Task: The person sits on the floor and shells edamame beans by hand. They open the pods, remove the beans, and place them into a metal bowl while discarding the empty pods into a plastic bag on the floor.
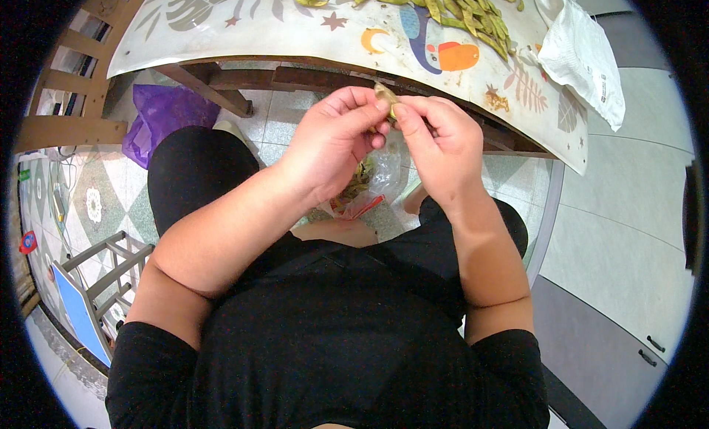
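Just past the table's near edge, my two hands meet over one opened green bean pod. My left hand pinches it between thumb and curled fingers. From the other side, the thumb and forefinger of my right hand press on the same pod. A bit of bright green shows at my right thumb tip; whether it is a bean or the shell I cannot tell. Farther off, a heap of plump green pods lies on the table. Below my hands a clear plastic bag holds spent shells.
A patterned cover drapes the low wooden table. On its right edge hangs a white sack. A purple plastic bag sits on the tiled floor, left of my knee. Behind it stands a wooden chair; nearer is a blue-topped stool.
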Demonstrator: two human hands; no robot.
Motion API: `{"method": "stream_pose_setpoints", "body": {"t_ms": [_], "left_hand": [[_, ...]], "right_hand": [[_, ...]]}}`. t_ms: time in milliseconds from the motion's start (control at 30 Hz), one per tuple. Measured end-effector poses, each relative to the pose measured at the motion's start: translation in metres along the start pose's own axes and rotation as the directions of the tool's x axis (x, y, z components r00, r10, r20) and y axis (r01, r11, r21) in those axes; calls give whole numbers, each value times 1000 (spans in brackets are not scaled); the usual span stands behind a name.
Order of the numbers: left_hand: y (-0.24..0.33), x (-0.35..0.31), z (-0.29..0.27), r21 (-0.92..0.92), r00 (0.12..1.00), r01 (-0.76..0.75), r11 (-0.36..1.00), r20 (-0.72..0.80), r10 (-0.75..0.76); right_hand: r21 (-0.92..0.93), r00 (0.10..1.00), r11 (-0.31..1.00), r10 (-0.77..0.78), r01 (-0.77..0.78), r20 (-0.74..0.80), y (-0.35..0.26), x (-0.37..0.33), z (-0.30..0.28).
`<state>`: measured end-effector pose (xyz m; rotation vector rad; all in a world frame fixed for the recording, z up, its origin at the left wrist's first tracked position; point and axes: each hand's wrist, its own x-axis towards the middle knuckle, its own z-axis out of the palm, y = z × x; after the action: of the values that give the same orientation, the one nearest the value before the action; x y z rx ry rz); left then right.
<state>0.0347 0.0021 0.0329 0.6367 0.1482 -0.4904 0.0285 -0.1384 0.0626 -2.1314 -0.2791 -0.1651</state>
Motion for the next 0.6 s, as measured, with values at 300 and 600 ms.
{"method": "stream_pose_setpoints", "body": {"t_ms": [300,600], "left_hand": [[1,-2,2,63,1000,-22,998,2,22],[-2,-2,2,-286,983,158,945,135,-124]], "right_hand": [[212,968,946,226,-244,106,-1,2,-4],[484,911,773,327,-410,251,-9,2,-2]]}}
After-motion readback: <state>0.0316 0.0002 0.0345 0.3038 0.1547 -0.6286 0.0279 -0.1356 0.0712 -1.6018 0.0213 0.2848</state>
